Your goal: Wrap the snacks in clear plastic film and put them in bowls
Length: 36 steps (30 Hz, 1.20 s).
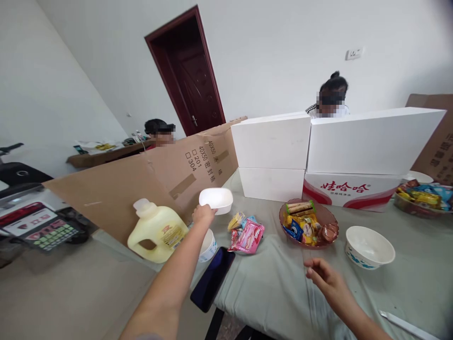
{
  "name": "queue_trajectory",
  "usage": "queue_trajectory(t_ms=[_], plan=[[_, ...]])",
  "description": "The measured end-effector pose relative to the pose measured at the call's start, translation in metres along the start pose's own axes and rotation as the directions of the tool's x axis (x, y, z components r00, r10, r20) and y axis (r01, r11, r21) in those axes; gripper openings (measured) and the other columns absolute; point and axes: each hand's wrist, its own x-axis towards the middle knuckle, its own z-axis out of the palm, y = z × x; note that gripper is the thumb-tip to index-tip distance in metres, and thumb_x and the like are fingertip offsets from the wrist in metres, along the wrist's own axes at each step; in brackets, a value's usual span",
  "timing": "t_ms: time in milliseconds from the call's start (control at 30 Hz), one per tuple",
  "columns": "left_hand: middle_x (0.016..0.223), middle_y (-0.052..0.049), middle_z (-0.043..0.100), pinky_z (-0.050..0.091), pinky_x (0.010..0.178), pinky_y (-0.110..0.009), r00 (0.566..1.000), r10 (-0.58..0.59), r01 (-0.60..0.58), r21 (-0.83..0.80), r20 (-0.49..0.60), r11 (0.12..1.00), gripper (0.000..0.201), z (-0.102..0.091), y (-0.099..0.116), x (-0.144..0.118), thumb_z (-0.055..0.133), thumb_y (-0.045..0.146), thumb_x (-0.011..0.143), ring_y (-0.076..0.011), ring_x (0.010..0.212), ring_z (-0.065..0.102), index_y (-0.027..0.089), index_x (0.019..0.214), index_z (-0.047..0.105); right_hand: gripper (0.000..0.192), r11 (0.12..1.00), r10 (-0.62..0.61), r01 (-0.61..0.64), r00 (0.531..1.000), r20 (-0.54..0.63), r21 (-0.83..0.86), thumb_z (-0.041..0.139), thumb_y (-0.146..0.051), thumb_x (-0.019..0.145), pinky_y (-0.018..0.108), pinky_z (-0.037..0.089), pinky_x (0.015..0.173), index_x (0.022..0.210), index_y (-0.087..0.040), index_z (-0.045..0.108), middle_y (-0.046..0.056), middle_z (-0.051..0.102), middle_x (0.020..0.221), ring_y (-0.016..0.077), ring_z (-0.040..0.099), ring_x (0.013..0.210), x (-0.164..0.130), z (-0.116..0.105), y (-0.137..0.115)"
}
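My left hand [204, 216] is closed on the near edge of a white rectangular bowl [216, 196], close to the cardboard panel. Below that forearm, partly covered by it, stands a round white bowl [209, 246] with a blue pattern. Several wrapped snacks [247, 234] lie in a small pile to the right of the held bowl. My right hand [325, 277] hovers near the table's front edge with loosely curled fingers apart, and nothing shows in it. Just beyond it sits a pink glass dish [283, 226] of packaged snacks. A white patterned bowl [370, 248] stands to its right.
A pale yellow jug [159, 231] and a black phone [213, 278] are at the left. White boxes [272, 146] and a cardboard panel [170, 174] form a barrier. Two people sit beyond it. Another snack dish [421, 205] and a white strip [406, 325] lie right.
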Motion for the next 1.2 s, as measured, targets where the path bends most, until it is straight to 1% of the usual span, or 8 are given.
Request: queue_trajectory(t_ms=[267, 500, 633, 733, 867, 967, 1100, 1200], plan=[[0.136, -0.023, 0.052, 0.035, 0.101, -0.052, 0.978, 0.196, -0.201, 0.081, 0.069, 0.976, 0.049, 0.011, 0.021, -0.034, 0.052, 0.027, 0.087, -0.0366, 0.125, 0.048, 0.015, 0.134, 0.049, 0.034, 0.905, -0.115, 0.132, 0.991, 0.066, -0.404, 0.054, -0.054, 0.085, 0.028, 0.055, 0.073, 0.092, -0.024, 0.068, 0.006, 0.07, 0.091, 0.0193, 0.067, 0.081, -0.062, -0.066, 0.033], [0.127, -0.015, 0.061, 0.04, 0.103, -0.039, 0.826, 0.521, -0.521, -0.063, 0.214, 0.851, 0.073, 0.056, 0.055, -0.105, 0.073, 0.031, 0.071, -0.0313, 0.123, 0.051, 0.012, 0.136, 0.046, 0.036, 0.456, -0.441, 0.165, 0.896, -0.061, -0.875, 0.048, -0.051, 0.086, 0.042, 0.051, 0.08, 0.101, -0.026, 0.069, 0.007, 0.07, 0.101, 0.0262, 0.065, 0.09, -0.098, -0.142, 0.067], [0.119, -0.012, 0.062, 0.044, 0.099, -0.042, 0.793, 0.608, -0.6, -0.217, -0.036, 0.77, 0.053, 0.068, 0.064, -0.149, 0.066, 0.018, 0.074, -0.0286, 0.113, 0.057, 0.016, 0.126, 0.053, 0.036, 0.312, -0.421, 0.076, 0.905, -0.066, -0.947, 0.041, -0.042, 0.09, 0.038, 0.049, 0.072, 0.106, -0.025, 0.068, 0.006, 0.069, 0.1, 0.0246, 0.063, 0.086, -0.119, -0.161, 0.079], [0.111, -0.01, 0.062, 0.05, 0.092, -0.041, 0.62, 0.726, -0.784, -0.287, -0.299, 0.551, 0.04, 0.077, 0.081, -0.201, 0.057, 0.016, 0.081, -0.0256, 0.103, 0.059, 0.02, 0.121, 0.055, 0.035, 0.268, -0.386, 0.012, 0.917, -0.096, -0.963, 0.039, -0.039, 0.091, 0.037, 0.046, 0.071, 0.104, -0.026, 0.069, 0.006, 0.068, 0.099, 0.0248, 0.061, 0.088, -0.125, -0.161, 0.077], [0.104, -0.01, 0.064, 0.051, 0.087, -0.042, 0.361, 0.863, -0.929, -0.214, -0.355, 0.301, 0.036, 0.102, 0.108, -0.278, 0.053, 0.013, 0.086, -0.0254, 0.096, 0.06, 0.018, 0.121, 0.055, 0.035, 0.26, -0.384, -0.043, 0.912, -0.144, -0.965, 0.037, -0.035, 0.093, 0.04, 0.045, 0.077, 0.101, -0.024, 0.07, 0.008, 0.069, 0.101, 0.0254, 0.06, 0.091, -0.116, -0.16, 0.073], [0.106, -0.012, 0.065, 0.051, 0.088, -0.048, 0.269, 0.933, -0.945, -0.254, -0.237, 0.208, 0.041, 0.12, 0.108, -0.314, 0.06, 0.029, 0.086, -0.0294, 0.1, 0.06, 0.018, 0.125, 0.054, 0.033, 0.305, -0.375, -0.012, 0.918, -0.131, -0.952, 0.039, -0.035, 0.094, 0.041, 0.044, 0.08, 0.101, -0.024, 0.069, 0.007, 0.07, 0.095, 0.024, 0.062, 0.087, -0.109, -0.164, 0.071], [0.118, -0.015, 0.06, 0.049, 0.096, -0.049, 0.246, 0.941, -0.903, -0.408, -0.231, 0.136, 0.044, 0.127, 0.086, -0.324, 0.061, 0.029, 0.084, -0.0315, 0.116, 0.055, 0.019, 0.126, 0.052, 0.031, 0.507, -0.342, 0.098, 0.935, -0.096, -0.857, 0.041, -0.036, 0.095, 0.038, 0.05, 0.081, 0.106, -0.021, 0.066, 0.009, 0.068, 0.097, 0.0222, 0.062, 0.089, -0.101, -0.146, 0.049], [0.116, -0.014, 0.058, 0.051, 0.096, -0.044, 0.324, 0.889, -0.845, -0.521, -0.324, 0.119, 0.037, 0.125, 0.075, -0.319, 0.053, 0.01, 0.083, -0.0274, 0.119, 0.053, 0.02, 0.119, 0.052, 0.029, 0.627, -0.321, 0.194, 0.947, -0.024, -0.755, 0.04, -0.03, 0.096, 0.035, 0.052, 0.084, 0.115, -0.024, 0.061, 0.009, 0.065, 0.106, 0.0204, 0.062, 0.096, -0.089, -0.103, 0.019]])
